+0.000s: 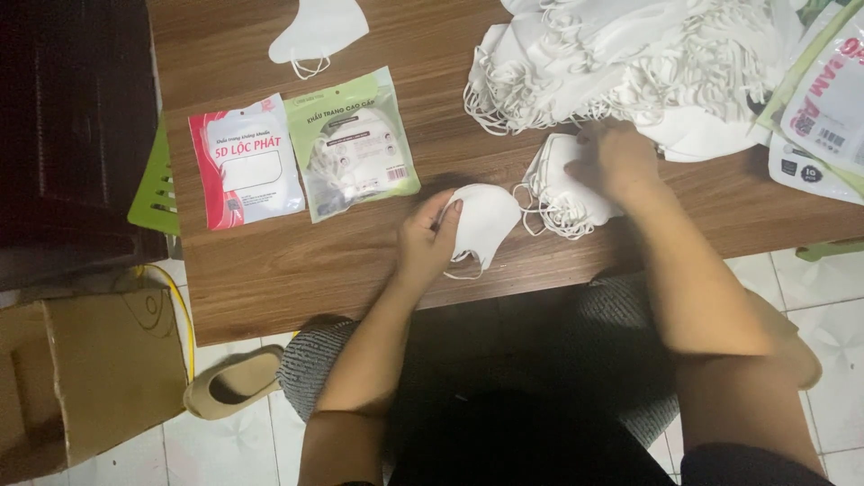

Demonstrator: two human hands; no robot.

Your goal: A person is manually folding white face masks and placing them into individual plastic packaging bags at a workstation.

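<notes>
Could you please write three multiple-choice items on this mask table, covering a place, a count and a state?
1. Where does the lone white mask lie?
A. at the table's far edge
B. on the floor
C. in the cardboard box

2. How many sealed mask packets lie side by side left of the hands?
A. one
B. two
C. five

3. What is the left hand doing?
A. resting empty
B. gripping a shoe
C. holding a white mask

Answers: 1 A, it lies beyond the packets; 2 B, one red and white, one green; 3 C, fingers curl around its edge.
</notes>
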